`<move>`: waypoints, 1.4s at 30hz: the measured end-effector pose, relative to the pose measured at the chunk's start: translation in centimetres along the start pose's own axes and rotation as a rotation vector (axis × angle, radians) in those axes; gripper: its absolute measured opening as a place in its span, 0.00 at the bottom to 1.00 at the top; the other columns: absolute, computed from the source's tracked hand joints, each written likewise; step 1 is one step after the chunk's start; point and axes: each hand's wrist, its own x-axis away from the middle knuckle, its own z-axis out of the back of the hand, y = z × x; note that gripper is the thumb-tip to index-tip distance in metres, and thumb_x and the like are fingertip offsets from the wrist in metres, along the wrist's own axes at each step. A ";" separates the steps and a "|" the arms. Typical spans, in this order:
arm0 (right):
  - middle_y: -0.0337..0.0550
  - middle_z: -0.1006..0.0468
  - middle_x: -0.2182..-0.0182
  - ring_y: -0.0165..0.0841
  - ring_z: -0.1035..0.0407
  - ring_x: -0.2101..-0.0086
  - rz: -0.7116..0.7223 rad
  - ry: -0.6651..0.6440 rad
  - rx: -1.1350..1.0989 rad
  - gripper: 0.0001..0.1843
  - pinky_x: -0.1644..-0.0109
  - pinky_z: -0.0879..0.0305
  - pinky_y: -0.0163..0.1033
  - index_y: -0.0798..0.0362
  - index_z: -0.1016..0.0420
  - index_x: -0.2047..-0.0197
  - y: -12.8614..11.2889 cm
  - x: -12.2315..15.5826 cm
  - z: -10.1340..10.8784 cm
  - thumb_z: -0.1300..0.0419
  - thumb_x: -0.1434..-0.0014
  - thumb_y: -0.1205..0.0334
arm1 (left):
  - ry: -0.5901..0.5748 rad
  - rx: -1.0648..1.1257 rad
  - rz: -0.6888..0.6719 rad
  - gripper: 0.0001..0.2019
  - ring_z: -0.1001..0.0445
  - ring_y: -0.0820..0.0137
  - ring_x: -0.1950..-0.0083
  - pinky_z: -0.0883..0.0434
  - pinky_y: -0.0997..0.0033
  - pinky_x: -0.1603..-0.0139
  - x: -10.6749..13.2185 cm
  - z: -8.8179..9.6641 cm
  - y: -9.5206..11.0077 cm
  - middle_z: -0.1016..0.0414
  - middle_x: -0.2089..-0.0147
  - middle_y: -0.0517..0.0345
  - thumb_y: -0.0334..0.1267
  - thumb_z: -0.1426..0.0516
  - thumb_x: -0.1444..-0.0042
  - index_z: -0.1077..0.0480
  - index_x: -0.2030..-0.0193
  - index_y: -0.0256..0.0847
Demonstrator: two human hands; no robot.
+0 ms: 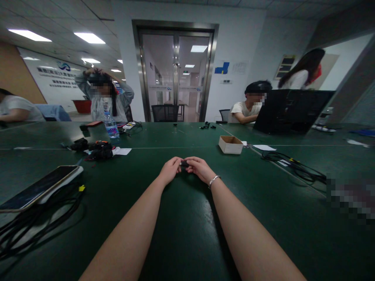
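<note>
Both my hands meet over the middle of the green table (181, 234). Between their fingertips is a small black object (184, 164), too small and too covered to name. My left hand (171, 170) pinches its left end, where a light, shiny bit shows. On the other end close the fingers of my right hand (200, 168), with a silver bracelet (213, 181) round that wrist. An open cardboard box (231, 145) stands beyond my right hand, apart from it.
Left lie a phone (41, 186), coiled black cables (38, 226), black gear (99, 150) and a water bottle (111, 127). Small black pieces (207, 125) lie farther back. More cables (293, 166) and a black monitor (293, 111) are at right. Several people are around the table.
</note>
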 end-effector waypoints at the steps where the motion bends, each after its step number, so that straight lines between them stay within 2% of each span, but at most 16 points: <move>1: 0.42 0.25 0.78 0.26 0.30 0.78 -0.001 0.001 0.001 0.05 0.75 0.31 0.27 0.59 0.24 0.64 0.0 0.0 0.0 0.37 0.46 0.72 | 0.010 -0.002 0.007 0.14 0.35 0.74 0.73 0.37 0.74 0.71 0.0 0.0 0.0 0.32 0.73 0.60 0.41 0.51 0.42 0.29 0.56 0.38; 5: 0.42 0.25 0.79 0.26 0.29 0.78 -0.005 -0.010 0.012 0.05 0.75 0.31 0.27 0.59 0.24 0.63 0.0 0.0 0.0 0.37 0.46 0.72 | 0.043 -0.031 0.005 0.14 0.35 0.74 0.73 0.38 0.74 0.71 0.1 0.0 0.1 0.32 0.71 0.60 0.38 0.50 0.44 0.29 0.56 0.39; 8: 0.42 0.24 0.78 0.26 0.29 0.78 -0.006 -0.014 0.012 0.05 0.76 0.31 0.27 0.59 0.24 0.64 -0.1 0.1 -0.1 0.38 0.45 0.73 | 0.042 -0.086 -0.023 0.15 0.37 0.74 0.75 0.40 0.74 0.73 0.0 0.1 -0.2 0.34 0.76 0.62 0.43 0.52 0.41 0.29 0.56 0.40; 12: 0.42 0.24 0.78 0.25 0.29 0.78 -0.001 -0.010 0.008 0.05 0.76 0.30 0.26 0.59 0.24 0.64 -0.1 0.1 -0.2 0.39 0.45 0.74 | 0.045 -0.083 -0.011 0.18 0.37 0.73 0.75 0.39 0.74 0.73 0.0 0.1 -0.2 0.35 0.77 0.62 0.48 0.53 0.40 0.28 0.58 0.39; 16: 0.42 0.25 0.79 0.26 0.29 0.79 -0.006 0.001 0.008 0.05 0.76 0.31 0.26 0.60 0.25 0.63 -0.1 0.1 -0.2 0.39 0.45 0.74 | 0.046 -0.030 0.026 0.13 0.35 0.74 0.73 0.37 0.74 0.70 0.0 0.0 0.2 0.32 0.71 0.60 0.39 0.49 0.45 0.29 0.56 0.39; 18: 0.42 0.25 0.79 0.26 0.29 0.79 -0.014 0.004 0.018 0.05 0.76 0.31 0.26 0.60 0.25 0.63 -0.2 0.1 -0.2 0.40 0.44 0.74 | 0.045 -0.018 0.024 0.13 0.35 0.74 0.72 0.37 0.74 0.70 0.1 0.0 0.4 0.32 0.71 0.60 0.37 0.49 0.46 0.29 0.56 0.38; 22: 0.43 0.24 0.78 0.26 0.29 0.78 -0.009 -0.009 0.018 0.05 0.75 0.30 0.27 0.60 0.24 0.63 -0.2 0.1 -0.2 0.39 0.45 0.74 | 0.047 -0.043 0.002 0.15 0.37 0.73 0.75 0.40 0.74 0.73 0.1 0.0 0.2 0.36 0.77 0.63 0.44 0.51 0.42 0.29 0.58 0.38; 26: 0.43 0.24 0.78 0.26 0.28 0.78 -0.006 -0.016 0.011 0.05 0.75 0.30 0.27 0.60 0.24 0.63 -0.1 0.0 0.0 0.38 0.45 0.74 | 0.043 -0.070 0.003 0.19 0.38 0.73 0.76 0.41 0.74 0.74 0.1 0.1 -0.1 0.37 0.79 0.63 0.50 0.53 0.40 0.29 0.59 0.39; 28: 0.43 0.24 0.78 0.26 0.29 0.78 -0.002 -0.016 0.003 0.05 0.75 0.30 0.27 0.60 0.24 0.64 0.0 0.0 0.1 0.38 0.45 0.74 | 0.043 -0.049 0.011 0.18 0.36 0.73 0.75 0.39 0.74 0.73 0.0 0.1 -0.1 0.35 0.77 0.62 0.49 0.52 0.41 0.28 0.59 0.39; 31: 0.42 0.24 0.78 0.26 0.29 0.78 0.008 -0.018 -0.007 0.05 0.76 0.30 0.27 0.59 0.24 0.64 0.1 -0.1 0.1 0.37 0.46 0.73 | 0.053 -0.009 0.022 0.13 0.33 0.73 0.70 0.37 0.75 0.71 -0.1 0.0 -0.1 0.30 0.69 0.59 0.42 0.49 0.44 0.29 0.57 0.39; 33: 0.42 0.24 0.78 0.25 0.29 0.78 0.011 -0.020 -0.003 0.05 0.76 0.30 0.26 0.59 0.23 0.64 0.2 -0.1 0.1 0.37 0.46 0.73 | 0.053 -0.003 0.021 0.13 0.33 0.73 0.70 0.37 0.75 0.71 -0.2 0.0 -0.1 0.30 0.68 0.58 0.39 0.49 0.45 0.29 0.57 0.39; 37: 0.42 0.24 0.77 0.25 0.29 0.78 0.008 -0.025 0.007 0.05 0.76 0.30 0.26 0.59 0.23 0.65 0.1 -0.1 0.1 0.37 0.46 0.73 | 0.042 -0.053 -0.011 0.16 0.36 0.73 0.74 0.39 0.75 0.73 -0.2 0.1 -0.3 0.35 0.76 0.61 0.45 0.52 0.41 0.28 0.58 0.39; 42: 0.42 0.24 0.77 0.25 0.29 0.78 0.004 -0.014 0.009 0.05 0.76 0.30 0.26 0.59 0.24 0.64 0.0 0.0 0.0 0.40 0.45 0.75 | 0.033 -0.044 0.006 0.19 0.36 0.73 0.74 0.39 0.74 0.73 -0.2 0.1 -0.5 0.34 0.75 0.61 0.49 0.54 0.40 0.28 0.58 0.39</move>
